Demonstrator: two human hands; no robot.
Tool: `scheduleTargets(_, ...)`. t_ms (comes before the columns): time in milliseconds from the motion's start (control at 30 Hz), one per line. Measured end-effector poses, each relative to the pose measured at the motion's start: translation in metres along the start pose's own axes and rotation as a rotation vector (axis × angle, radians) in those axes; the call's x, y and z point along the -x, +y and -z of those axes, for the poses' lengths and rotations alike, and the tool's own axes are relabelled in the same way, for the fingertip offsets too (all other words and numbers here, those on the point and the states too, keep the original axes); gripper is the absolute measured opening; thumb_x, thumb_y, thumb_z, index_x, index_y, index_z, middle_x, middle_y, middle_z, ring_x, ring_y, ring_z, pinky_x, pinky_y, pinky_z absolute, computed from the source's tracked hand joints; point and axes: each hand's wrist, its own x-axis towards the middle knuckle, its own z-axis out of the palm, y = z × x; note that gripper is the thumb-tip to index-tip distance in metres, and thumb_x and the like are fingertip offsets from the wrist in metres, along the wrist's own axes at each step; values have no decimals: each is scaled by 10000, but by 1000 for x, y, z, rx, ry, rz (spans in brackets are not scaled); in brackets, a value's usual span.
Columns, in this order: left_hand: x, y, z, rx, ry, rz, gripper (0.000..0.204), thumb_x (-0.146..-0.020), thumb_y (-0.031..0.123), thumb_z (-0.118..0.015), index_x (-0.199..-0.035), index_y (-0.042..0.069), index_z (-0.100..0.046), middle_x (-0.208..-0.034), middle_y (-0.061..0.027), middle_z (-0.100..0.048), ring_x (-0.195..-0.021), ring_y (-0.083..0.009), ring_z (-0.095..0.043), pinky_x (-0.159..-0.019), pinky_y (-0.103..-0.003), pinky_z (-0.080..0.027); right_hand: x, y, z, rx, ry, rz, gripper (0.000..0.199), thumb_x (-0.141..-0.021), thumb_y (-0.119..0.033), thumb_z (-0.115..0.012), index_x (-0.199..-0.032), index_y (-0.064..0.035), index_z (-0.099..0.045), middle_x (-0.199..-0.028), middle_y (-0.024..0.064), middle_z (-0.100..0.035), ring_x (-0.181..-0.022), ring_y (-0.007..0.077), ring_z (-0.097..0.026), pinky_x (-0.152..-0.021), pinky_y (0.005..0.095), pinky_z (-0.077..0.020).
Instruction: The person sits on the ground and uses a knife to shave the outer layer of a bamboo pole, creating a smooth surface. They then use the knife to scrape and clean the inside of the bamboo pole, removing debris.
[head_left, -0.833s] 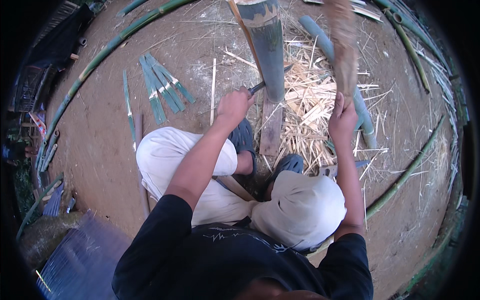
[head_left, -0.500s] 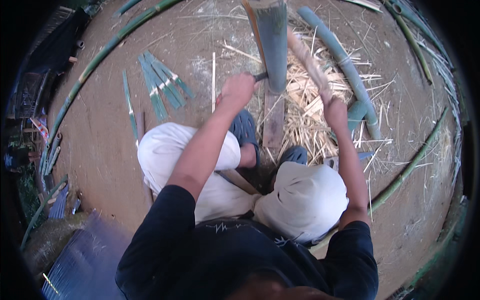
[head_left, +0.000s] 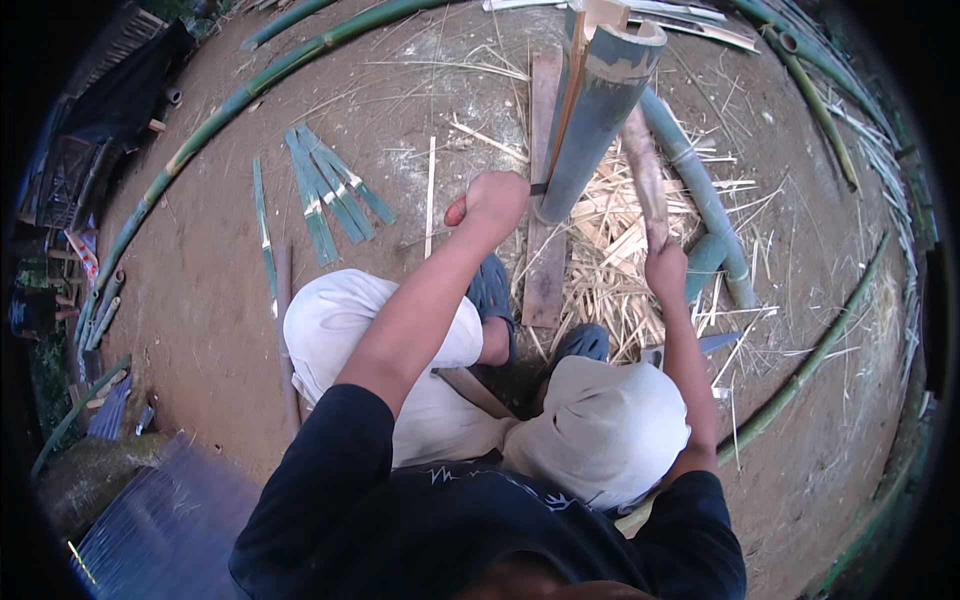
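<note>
A thick grey-green bamboo tube [head_left: 602,115] stands in front of me, its upper end leaning right. A split runs down its left side, and the open upper end shows pale walls. My left hand [head_left: 496,205] is closed around the reddish handle of a knife [head_left: 457,211]. The short dark part of its blade that shows meets the tube's lower left side; the rest is hidden. In my right hand [head_left: 665,272], fingers wrapped round it, is a rough wooden stick [head_left: 645,175], pointing away from me just right of the tube. Beneath lies a narrow wooden plank [head_left: 545,275].
Pale bamboo shavings [head_left: 600,275] cover the ground by my right foot, with a saw [head_left: 705,344] beside it. A bamboo pole [head_left: 690,165] lies at right. Several green bamboo strips [head_left: 340,205] lie at left, inside a long curved pole [head_left: 215,125].
The view has shifted, and the tube's upper end now shows, leaning right. My left hand has moved slightly right with the knife. The stick in my right hand points more straight ahead.
</note>
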Motion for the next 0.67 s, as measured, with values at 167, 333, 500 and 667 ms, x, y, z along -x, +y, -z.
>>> scheduleTargets(167,0,5,-1,-26,-26,1,267,-926,292,-651,-971,54,-762,-971,-137,-761,-899,-311,-751,-799,-427,-594,28,2,-25,-101,99,-100,674,-1039,-527,-465,-1105,119,-643,-956,384,-657,-976,538,-642,-872,562,-498)
scheduleTargets(333,-28,-7,1,-69,16,-16,240,-905,253,-652,-962,52,-770,-966,-126,-763,-909,-300,-753,-807,-411,-595,-2,54,-63,238,-393,97,742,-1027,-588,-415,-1045,95,-702,-982,361,-677,-984,476,-684,-889,537,-522)
scheduleTargets(500,-13,8,8,-28,-64,-22,221,-899,229,-643,-955,62,-778,-998,-137,-760,-943,-313,-748,-820,-416,-593,-18,44,-30,181,-492,-194,660,-992,-552,-529,-1112,76,-695,-1001,329,-690,-989,447,-679,-893,508,-523)
scheduleTargets(667,-12,16,-4,-27,-43,-17,228,-892,282,-683,-967,90,-782,-1010,-143,-758,-946,-313,-747,-825,-421,-593,-32,-69,78,-241,406,413,589,-959,-308,-692,-1410,16,-494,-1217,307,-578,-1121,480,-558,-981,500,-441)
